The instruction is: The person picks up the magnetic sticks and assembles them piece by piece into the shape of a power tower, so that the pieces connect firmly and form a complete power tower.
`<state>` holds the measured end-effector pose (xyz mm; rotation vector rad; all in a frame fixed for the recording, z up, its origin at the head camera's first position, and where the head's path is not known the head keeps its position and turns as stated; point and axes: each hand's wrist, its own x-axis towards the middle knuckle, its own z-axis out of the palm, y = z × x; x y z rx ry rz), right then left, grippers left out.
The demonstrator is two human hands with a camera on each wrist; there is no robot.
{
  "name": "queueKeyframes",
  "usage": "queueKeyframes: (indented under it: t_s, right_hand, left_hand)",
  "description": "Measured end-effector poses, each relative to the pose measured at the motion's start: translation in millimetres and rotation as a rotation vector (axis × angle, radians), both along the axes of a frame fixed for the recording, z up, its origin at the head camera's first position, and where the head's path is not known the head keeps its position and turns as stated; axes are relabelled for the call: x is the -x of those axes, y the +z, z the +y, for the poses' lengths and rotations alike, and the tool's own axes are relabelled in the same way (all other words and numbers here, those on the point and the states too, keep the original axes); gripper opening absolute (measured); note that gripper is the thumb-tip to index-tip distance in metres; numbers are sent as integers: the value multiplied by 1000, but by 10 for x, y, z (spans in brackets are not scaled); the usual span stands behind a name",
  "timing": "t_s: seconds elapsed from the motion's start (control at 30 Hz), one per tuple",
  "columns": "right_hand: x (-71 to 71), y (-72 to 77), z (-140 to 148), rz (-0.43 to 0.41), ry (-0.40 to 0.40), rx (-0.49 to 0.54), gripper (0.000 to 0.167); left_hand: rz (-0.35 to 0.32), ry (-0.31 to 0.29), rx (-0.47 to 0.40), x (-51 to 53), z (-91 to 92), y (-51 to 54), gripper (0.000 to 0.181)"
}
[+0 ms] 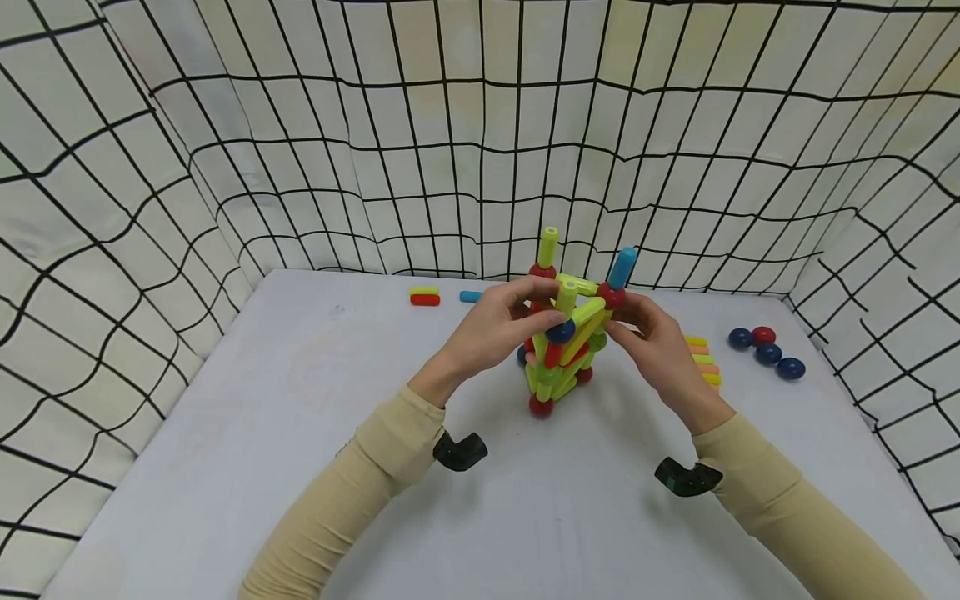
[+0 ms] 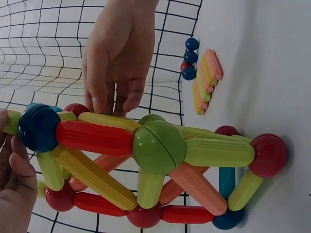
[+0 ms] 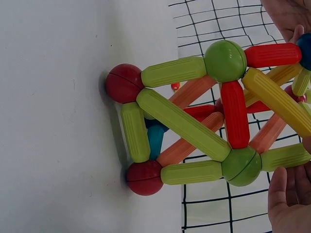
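Note:
A tower of coloured sticks and balls stands on the table, also seen from the side in the left wrist view, with a green ball midway up. At its top, my left hand pinches a short light green stick set on a blue ball. My right hand is at the tower's upper right, thumb and fingers extended beside a red ball that bears a blue stick. In the right wrist view the right fingers lie against a light green stick.
Several loose sticks lie right of the tower, with blue balls and one red ball farther right. A red stick and a blue one lie back left. Black-gridded netting surrounds the white table.

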<state>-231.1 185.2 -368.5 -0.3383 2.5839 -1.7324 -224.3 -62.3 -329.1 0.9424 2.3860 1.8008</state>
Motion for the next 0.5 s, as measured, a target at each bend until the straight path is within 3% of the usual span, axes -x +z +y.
queueKeyframes:
  t_s: [0.2,0.37,0.43,0.5]
  right_hand:
    - [-2,9,29,34,2,-5,53]
    - [-1,59,42,101,-41,-12,53]
    - [4,79,40,122,-54,-17,54]
    - [8,95,38,131,-57,-26,54]
  left_hand:
    - [-12,10,-34,27,-49,-20,33]
    - [-47,168,-156,147,-98,-112,23]
    - [-45,232,-163,217,-104,-156,26]
    - [-63,249,-140,281,-103,-188,34]
